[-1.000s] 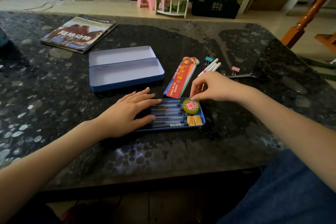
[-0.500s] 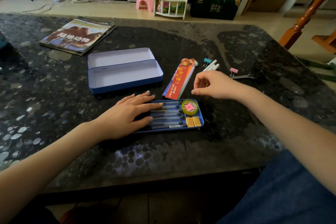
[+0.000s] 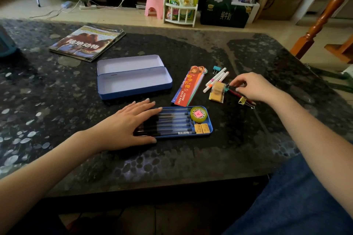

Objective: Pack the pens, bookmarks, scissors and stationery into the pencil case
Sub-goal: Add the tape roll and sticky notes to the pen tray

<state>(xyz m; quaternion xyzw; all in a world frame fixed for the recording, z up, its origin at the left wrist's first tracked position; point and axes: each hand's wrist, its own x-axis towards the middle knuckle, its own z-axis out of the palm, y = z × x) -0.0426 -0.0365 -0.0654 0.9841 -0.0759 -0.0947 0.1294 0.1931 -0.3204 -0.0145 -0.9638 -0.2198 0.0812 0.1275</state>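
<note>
The blue tin pencil case [image 3: 133,89] lies open with nothing in it. In front of it sits its blue tray [image 3: 210,132], holding several pens [image 3: 172,122], a tape roll [image 3: 198,115] and two yellow erasers [image 3: 202,128]. My left hand [image 3: 128,126] rests flat on the pens. My right hand [image 3: 254,87] pinches the wire handle of a green binder clip [image 3: 227,88] beside a clear packet of yellow notes [image 3: 217,92]. Bookmarks [image 3: 188,87], white markers [image 3: 215,79], a blue clip [image 3: 216,68], a red pencil [image 3: 236,93] and a yellow clip [image 3: 242,100] lie nearby. The scissors are hidden.
A stack of magazines [image 3: 87,43] lies at the back left of the dark stone table [image 3: 57,101]. Beyond the far edge stand a pink stool [image 3: 154,6], a white rack [image 3: 181,11] and boxes on the floor. A wooden post [image 3: 322,17] rises at right.
My right hand left the tape roll in the tray and moved back and right to the loose items, where it now pinches the green clip. My left hand stayed on the pens.
</note>
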